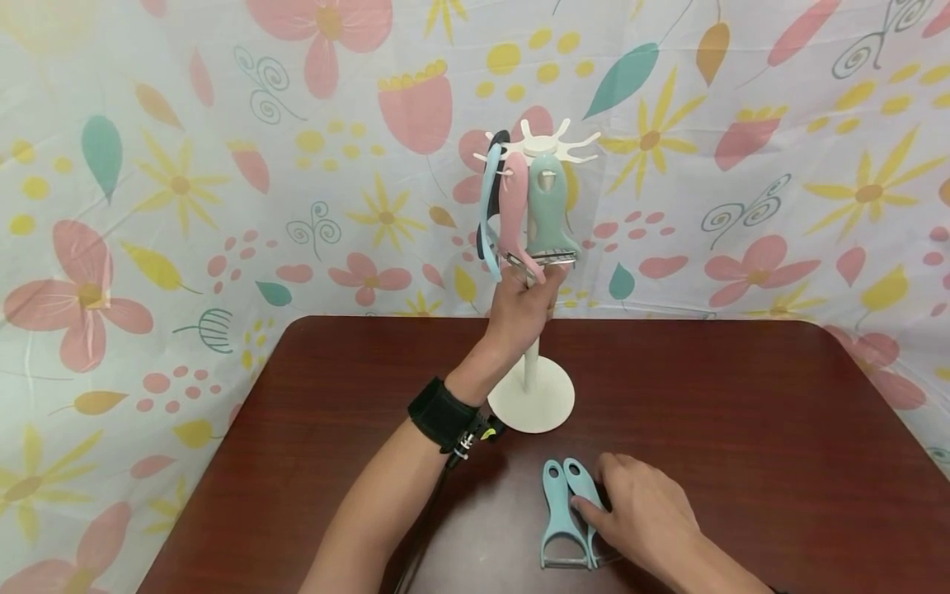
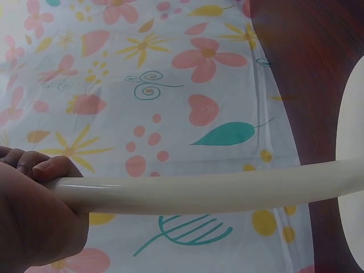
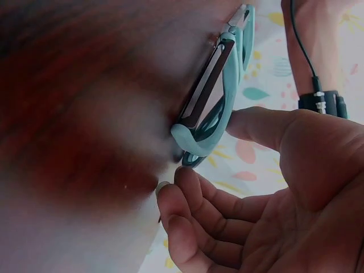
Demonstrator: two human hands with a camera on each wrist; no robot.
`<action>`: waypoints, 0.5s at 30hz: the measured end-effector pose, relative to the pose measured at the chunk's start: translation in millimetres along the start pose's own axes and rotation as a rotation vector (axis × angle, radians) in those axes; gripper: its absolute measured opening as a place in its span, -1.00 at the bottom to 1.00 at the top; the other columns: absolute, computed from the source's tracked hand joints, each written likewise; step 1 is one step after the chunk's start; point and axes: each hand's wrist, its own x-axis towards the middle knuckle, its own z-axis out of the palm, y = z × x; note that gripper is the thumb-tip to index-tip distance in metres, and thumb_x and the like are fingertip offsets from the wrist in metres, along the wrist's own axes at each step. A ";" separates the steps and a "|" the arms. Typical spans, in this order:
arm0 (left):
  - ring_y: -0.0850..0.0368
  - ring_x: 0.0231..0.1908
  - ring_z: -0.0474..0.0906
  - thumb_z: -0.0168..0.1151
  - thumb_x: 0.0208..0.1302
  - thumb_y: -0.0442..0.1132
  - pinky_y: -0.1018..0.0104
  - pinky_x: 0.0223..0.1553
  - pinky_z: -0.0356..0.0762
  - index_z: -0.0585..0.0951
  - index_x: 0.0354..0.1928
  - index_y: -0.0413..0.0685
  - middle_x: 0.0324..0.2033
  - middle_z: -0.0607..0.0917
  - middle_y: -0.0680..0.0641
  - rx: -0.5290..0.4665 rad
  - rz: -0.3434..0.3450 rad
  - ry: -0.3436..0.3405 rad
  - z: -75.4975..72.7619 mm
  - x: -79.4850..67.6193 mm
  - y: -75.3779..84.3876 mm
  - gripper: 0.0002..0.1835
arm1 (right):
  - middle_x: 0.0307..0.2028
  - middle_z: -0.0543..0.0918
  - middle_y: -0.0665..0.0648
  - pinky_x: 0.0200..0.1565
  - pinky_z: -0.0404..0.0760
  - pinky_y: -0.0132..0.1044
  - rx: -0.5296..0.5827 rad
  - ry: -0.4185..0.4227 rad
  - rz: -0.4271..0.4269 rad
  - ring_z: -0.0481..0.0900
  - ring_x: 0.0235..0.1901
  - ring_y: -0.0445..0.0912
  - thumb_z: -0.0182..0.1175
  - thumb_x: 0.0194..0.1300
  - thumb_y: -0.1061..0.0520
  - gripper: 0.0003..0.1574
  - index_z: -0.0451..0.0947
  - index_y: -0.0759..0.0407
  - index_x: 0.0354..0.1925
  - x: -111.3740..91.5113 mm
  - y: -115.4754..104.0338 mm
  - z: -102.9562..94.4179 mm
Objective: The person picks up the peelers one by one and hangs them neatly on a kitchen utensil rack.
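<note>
My left hand (image 1: 522,309) grips the white pole (image 2: 199,196) of an upright utensil stand, just below the tools hung on it. From the stand's hooked top (image 1: 540,147) hang a pink peeler (image 1: 512,198), a green peeler (image 1: 547,206), and a light blue tool (image 1: 487,206) beside a dark one, both seen edge-on. On the table lie two light blue peelers, handles pointing away from me. My right hand (image 1: 646,503) is at the right-hand peeler (image 1: 579,478), thumb across its handle and fingers along its far side. The left-hand peeler (image 1: 557,499) lies against it.
The round white base (image 1: 545,408) of the stand rests on the dark red-brown table (image 1: 705,396). A flower-patterned cloth (image 1: 668,247) hangs behind the table. A black strap (image 1: 445,412) with a small camera and cable is round my left wrist.
</note>
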 end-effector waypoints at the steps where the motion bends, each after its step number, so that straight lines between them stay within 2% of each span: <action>1: 0.03 -0.77 0.10 0.03 0.49 -0.05 0.27 -0.74 0.06 0.23 -0.78 -0.16 -0.79 0.17 -0.08 0.001 0.001 0.001 0.0 0.2 -1.5 -0.37 | -0.60 0.34 -0.07 -0.62 0.30 -0.25 -0.003 0.000 -0.001 0.28 -0.62 -0.18 0.42 -0.02 -0.28 -0.48 0.37 -0.02 -0.50 0.0 0.0 0.4; 8: 0.00 -0.76 0.11 0.03 0.47 0.03 0.26 -0.73 0.07 0.24 -0.75 -0.16 -0.77 0.18 -0.12 0.007 0.004 0.007 0.5 -0.4 -2.0 -0.37 | -0.64 0.32 -0.05 -0.65 0.27 -0.24 -0.024 -0.012 -0.001 0.27 -0.64 -0.16 0.39 0.00 -0.27 -0.47 0.32 -0.02 -0.55 -0.5 -1.0 1.6; 15: 0.01 -0.76 0.11 0.03 0.47 0.03 0.27 -0.73 0.06 0.24 -0.74 -0.15 -0.76 0.18 -0.11 0.008 -0.004 0.007 0.3 -0.5 -1.6 -0.38 | -0.65 0.31 -0.06 -0.67 0.27 -0.23 -0.044 0.022 -0.008 0.26 -0.66 -0.15 0.37 -0.01 -0.19 -0.51 0.29 -0.01 -0.57 -1.6 -1.7 2.3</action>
